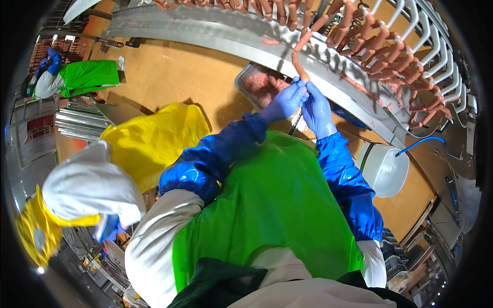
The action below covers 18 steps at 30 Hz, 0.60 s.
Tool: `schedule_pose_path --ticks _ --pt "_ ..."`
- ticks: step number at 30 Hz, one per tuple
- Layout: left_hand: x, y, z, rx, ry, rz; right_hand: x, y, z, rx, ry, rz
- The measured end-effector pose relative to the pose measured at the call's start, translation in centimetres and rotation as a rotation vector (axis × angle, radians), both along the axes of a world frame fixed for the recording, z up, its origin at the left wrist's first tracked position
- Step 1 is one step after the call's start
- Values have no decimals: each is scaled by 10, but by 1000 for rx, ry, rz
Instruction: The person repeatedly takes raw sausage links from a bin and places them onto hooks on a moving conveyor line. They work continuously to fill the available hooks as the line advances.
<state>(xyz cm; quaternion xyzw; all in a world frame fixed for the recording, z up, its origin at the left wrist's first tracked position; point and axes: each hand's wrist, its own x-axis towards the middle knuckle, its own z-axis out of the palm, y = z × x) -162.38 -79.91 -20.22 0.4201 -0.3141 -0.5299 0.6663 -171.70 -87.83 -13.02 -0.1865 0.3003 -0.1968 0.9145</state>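
A string of linked sausages (299, 64) hangs down from the rack, and both my blue-gloved hands meet at its lower end. My left hand (283, 102) pinches there from the left, its fingertips against those of the other hand. My right hand (318, 112) closes on the lowest link from the right. What exactly lies between the fingertips is partly hidden. Just left of my hands, a clear tub (241, 84) holds pinkish sausage meat. Many more sausages (393, 54) hang in loops along the rack above.
Behind my hands runs a long metal trough (190, 32) with loose sausage bits. White hooks (454, 77) line the rack. To the right are a translucent bin (393, 172) and a blue hose (421, 143). Left, a yellow-aproned person (92, 179) stands close; another in green (90, 77) works farther off.
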Motion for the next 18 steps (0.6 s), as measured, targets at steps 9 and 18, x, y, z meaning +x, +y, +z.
schedule_pose_path --ticks 9,18 --pt "54 -45 87 117 -342 99 54 -29 42 -277 260 -99" --pt "60 -74 57 95 -570 134 80 -57 52 -477 403 -199"
